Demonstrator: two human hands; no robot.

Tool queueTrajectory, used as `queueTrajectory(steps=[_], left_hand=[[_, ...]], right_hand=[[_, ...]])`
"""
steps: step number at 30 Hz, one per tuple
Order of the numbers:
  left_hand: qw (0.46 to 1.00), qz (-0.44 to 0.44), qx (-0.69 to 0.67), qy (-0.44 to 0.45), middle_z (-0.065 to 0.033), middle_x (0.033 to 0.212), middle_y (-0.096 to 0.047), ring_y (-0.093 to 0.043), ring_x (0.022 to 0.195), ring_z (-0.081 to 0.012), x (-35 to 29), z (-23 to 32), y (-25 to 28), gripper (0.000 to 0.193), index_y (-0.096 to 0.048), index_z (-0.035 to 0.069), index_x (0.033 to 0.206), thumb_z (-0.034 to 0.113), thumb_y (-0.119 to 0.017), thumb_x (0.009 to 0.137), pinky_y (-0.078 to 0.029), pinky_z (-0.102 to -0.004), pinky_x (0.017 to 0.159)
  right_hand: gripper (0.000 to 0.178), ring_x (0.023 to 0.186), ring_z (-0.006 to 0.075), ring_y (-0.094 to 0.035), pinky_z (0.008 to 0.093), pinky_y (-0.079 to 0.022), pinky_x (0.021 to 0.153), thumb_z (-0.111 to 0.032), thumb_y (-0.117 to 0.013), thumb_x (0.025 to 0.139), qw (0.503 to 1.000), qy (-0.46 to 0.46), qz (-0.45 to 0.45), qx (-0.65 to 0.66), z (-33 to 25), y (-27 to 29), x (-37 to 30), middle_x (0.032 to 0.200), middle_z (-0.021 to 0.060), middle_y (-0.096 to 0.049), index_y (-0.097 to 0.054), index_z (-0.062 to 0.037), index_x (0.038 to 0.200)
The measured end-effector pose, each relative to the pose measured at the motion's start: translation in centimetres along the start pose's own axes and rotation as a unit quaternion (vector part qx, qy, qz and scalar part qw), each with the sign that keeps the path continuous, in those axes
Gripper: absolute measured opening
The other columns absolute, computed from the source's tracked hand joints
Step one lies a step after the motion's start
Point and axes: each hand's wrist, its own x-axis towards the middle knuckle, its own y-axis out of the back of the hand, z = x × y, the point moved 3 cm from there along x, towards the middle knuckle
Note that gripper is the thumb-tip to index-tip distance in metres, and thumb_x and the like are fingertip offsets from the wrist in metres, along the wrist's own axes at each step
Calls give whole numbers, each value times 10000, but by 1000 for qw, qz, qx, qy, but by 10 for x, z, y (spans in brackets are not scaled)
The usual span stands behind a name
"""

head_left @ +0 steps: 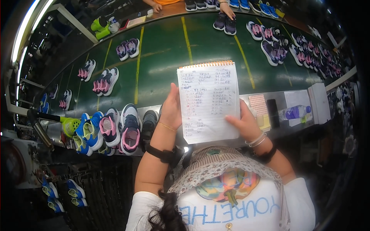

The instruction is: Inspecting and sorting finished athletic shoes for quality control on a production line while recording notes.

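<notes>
Head view: notebook [208,104] held mid-frame by left hand [170,109] and right hand [246,124], grip partly hidden; apparently being read; steadiness needed next.

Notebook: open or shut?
Open: the notebook shows a handwritten page, orange spiral along its top, held between left hand and right hand.

Left hand [172,109], right hand [244,122] apart, gripping; right thumb [232,121] pointing inward; forearms [162,139] extended forward.
</notes>
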Motion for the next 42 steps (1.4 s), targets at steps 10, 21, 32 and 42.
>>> queueTrajectory(steps=[10,21,32,42], left_hand=[[984,62,160,-38,-163,1138,-533,-551,1024,-239,0,7,16,320,-404,-25,1180,41,-438,869,-468,-378,864],[759,70,602,239,-167,1158,-529,-513,1061,-236,14,-107,172,489,-445,18,1229,188,-602,798,-404,-310,889],[735,173,618,218,-170,1092,-556,-540,1004,-275,29,-114,200,423,-516,-5,1102,140,-649,728,-423,-320,862],[538,-187,822,12,-44,1148,-527,-463,1080,-246,108,-120,99,586,-514,104,1142,162,-726,599,-333,-390,920]], right_hand=[[565,1108,194,-449,293,-357,940,-84,-554,829,999,-39,-15,-19,-5,-1,10,1209,138,-459,-257,34,1296],[387,928,369,-549,407,-445,809,-153,-625,740,859,-201,79,-465,196,117,-1,976,234,-549,-445,31,1029],[621,1084,339,-445,405,-409,877,-168,-715,663,712,-136,350,-593,94,300,161,1180,172,-421,-416,-98,1203],[777,1312,364,-149,472,-197,1033,-263,-825,514,540,-348,237,-729,66,450,246,1438,174,-105,-448,-249,1193]])
